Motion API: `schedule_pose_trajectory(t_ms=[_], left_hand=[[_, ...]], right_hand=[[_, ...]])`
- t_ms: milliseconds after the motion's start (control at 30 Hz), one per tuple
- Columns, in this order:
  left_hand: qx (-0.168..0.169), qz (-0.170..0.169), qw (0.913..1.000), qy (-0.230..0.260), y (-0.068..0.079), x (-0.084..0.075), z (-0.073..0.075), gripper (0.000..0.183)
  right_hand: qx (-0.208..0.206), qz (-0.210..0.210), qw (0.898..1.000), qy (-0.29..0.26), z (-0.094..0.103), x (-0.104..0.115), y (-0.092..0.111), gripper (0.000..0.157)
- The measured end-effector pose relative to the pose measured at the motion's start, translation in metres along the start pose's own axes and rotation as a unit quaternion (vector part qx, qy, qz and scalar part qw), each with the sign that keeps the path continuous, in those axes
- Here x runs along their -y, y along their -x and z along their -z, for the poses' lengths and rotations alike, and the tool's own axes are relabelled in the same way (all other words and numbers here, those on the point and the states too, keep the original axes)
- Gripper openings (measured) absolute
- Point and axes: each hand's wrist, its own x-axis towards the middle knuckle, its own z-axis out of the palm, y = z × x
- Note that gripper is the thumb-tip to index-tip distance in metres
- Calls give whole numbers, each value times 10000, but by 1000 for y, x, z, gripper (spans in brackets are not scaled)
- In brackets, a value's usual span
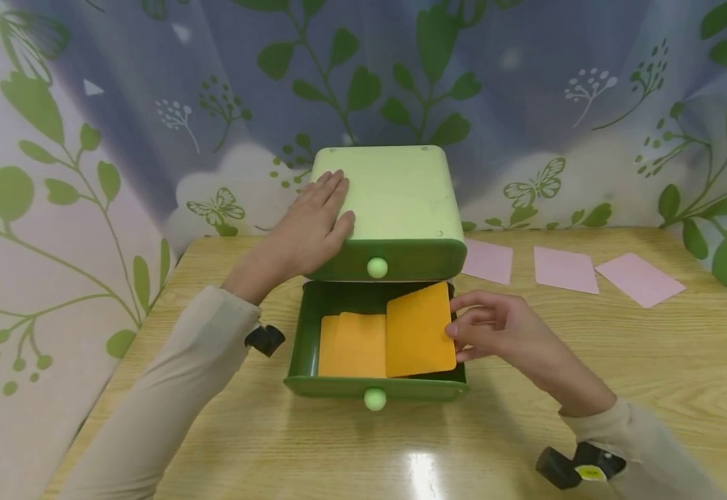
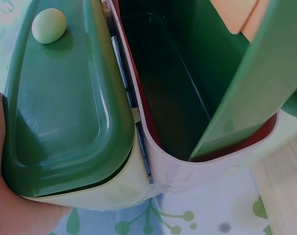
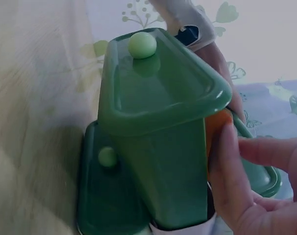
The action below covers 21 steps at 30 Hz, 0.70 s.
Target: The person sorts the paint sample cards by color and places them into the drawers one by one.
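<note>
My right hand [image 1: 507,323] pinches a square orange card [image 1: 422,332] by its right edge, over the pulled-out green drawer [image 1: 338,389]. The card stands tilted and overlaps the drawer's right side in the head view. Lighter orange cards [image 1: 360,347] lie inside on the left. With its fingers straight, my left hand [image 1: 313,226] rests on the pale green top of the small cabinet [image 1: 400,191]. Above the pulled-out drawer, the upper drawer [image 2: 60,103] is closed. In the right wrist view another closed drawer [image 3: 114,191] with a round knob shows below the pulled-out one.
Three pink cards, the nearest to the cabinet partly hidden [image 1: 490,262], a middle one [image 1: 566,269] and a right one [image 1: 641,280], lie on the wooden table [image 1: 588,347]. A leaf-patterned curtain [image 1: 369,69] hangs right behind the cabinet.
</note>
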Motion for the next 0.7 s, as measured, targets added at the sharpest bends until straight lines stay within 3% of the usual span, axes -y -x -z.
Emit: schedule_pose_trajectory(t_ms=[100, 200, 267, 333, 433, 533, 700], left_hand=[[6, 0, 10000, -17, 0, 0, 1, 63], [22, 8, 10000, -35, 1, 0, 1, 63], [33, 27, 10000, -28, 1, 0, 1, 63], [37, 36, 10000, -35, 1, 0, 1, 63], [30, 32, 10000, -38, 1, 0, 1, 63], [28, 30, 10000, -52, 1, 0, 1, 63], [37, -8, 10000, -46, 1, 0, 2, 63]], right_hand=[[-443, 406, 9959, 680, -4, 1, 0, 34], [-1007, 828, 9827, 1314, -5, 0, 2, 29], [-1176, 934, 9798, 1321, -3, -2, 4, 25], [-1167, 838, 9851, 948, 1, -5, 9, 22], [-991, 421, 9941, -109, 12, -13, 18, 16], [-796, -157, 9920, -970, 25, -25, 28, 12], [231, -750, 9863, -1453, 39, -52, 50, 25]])
